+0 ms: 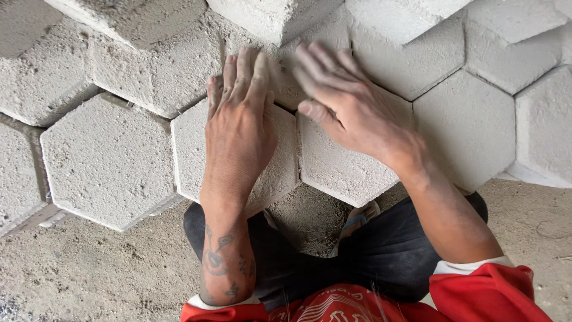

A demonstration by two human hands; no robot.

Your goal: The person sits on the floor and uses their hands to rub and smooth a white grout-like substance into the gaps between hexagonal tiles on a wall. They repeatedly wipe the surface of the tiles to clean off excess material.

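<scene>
The left hand (240, 122) is lying flat, fingers together, on a hexagonal paver (280, 161) at the paved edge; the right hand (345, 101), spread, is brushing its neighbour (339, 167). Coarse grey concrete, likely heavy and stiff (best gripped by opposite sides), sitting on sand (101, 268).

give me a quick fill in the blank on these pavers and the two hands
1. The grey concrete pavers each have ____ sides.
2. The left hand lies ____ on a paver, palm down.
3. The forearm with tattoos belongs to the ____ hand.
4. The right hand looks ____ in the picture, unlike the sharp left one.

Missing words: six; flat; left; blurred
</scene>
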